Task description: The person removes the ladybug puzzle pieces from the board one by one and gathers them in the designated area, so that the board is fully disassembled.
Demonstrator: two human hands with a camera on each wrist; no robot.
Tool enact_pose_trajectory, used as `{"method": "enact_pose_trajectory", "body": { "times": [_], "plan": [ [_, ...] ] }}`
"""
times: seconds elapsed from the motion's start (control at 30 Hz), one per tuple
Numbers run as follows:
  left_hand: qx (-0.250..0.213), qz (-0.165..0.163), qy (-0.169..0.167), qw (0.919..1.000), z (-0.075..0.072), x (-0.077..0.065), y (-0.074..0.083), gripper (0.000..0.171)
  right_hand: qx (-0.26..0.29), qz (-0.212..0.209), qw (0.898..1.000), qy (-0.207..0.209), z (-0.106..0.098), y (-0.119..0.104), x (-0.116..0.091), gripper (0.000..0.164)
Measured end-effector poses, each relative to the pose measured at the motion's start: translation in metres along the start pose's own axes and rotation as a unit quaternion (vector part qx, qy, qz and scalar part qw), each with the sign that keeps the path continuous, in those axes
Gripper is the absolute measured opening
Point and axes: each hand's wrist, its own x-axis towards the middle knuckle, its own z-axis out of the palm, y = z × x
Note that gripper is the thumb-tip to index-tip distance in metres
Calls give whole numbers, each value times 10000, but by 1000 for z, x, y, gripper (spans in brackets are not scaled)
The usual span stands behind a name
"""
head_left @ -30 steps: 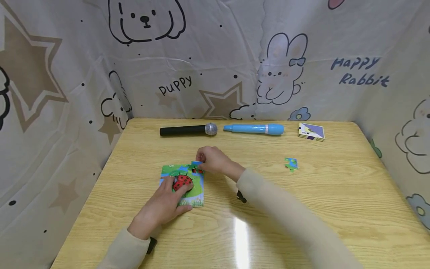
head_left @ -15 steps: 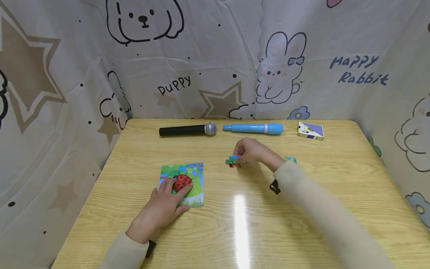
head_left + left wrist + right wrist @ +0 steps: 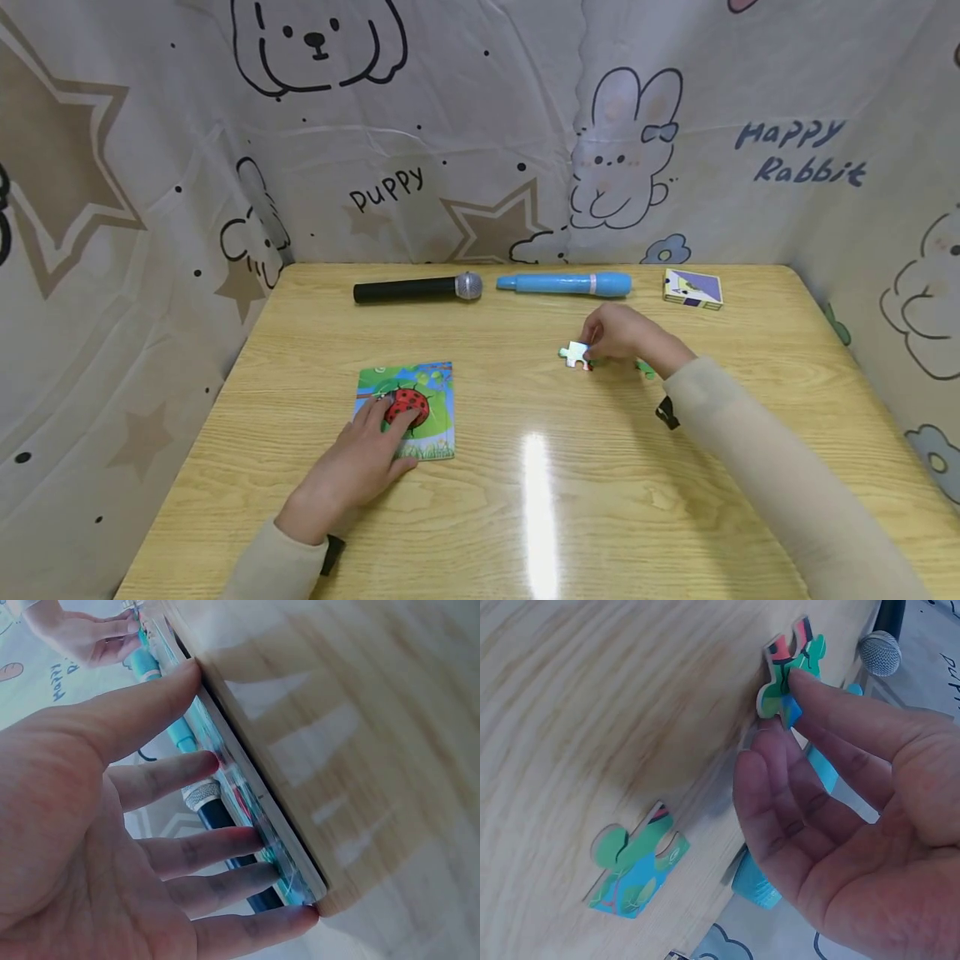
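A ladybug jigsaw puzzle lies flat on the left part of the table. My left hand rests on it with fingers spread; the left wrist view shows the fingertips along its edge and surface. Away to the right, my right hand pinches a jigsaw piece between thumb and fingers, raised over the table. In the right wrist view this piece is green, red and blue, with knobs. A second jigsaw piece, green and blue, lies on the table near the right hand; the hand partly hides it in the head view.
Along the back of the wooden table lie a black microphone, a blue microphone-shaped thing and a card box. A printed cloth hangs behind and at both sides.
The right hand has carried its jigsaw piece from the puzzle's upper right corner rightward, close to the loose piece, tilting it on the way. The left hand stays on the puzzle.
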Motion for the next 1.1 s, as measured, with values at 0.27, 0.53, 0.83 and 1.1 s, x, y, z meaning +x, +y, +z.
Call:
{"method": "enact_pose_trajectory", "body": {
  "times": [0.27, 0.53, 0.83, 1.1],
  "plan": [
    [81, 148, 106, 9998, 0, -3, -3, 58, -134, -117, 9998, 101, 3, 0, 5, 10],
    [77, 263, 196, 9994, 0, -5, -4, 58, -134, -3, 9999, 44, 8, -11, 7, 21],
    [246, 196, 38, 9995, -1, -3, -4, 59, -427, -647, 9943, 738, 22, -26, 16, 9],
    [434, 78, -36, 9990, 1, 0, -3, 59, -373, -1168, 9866, 1076, 37, -71, 29, 16]
  ]
}}
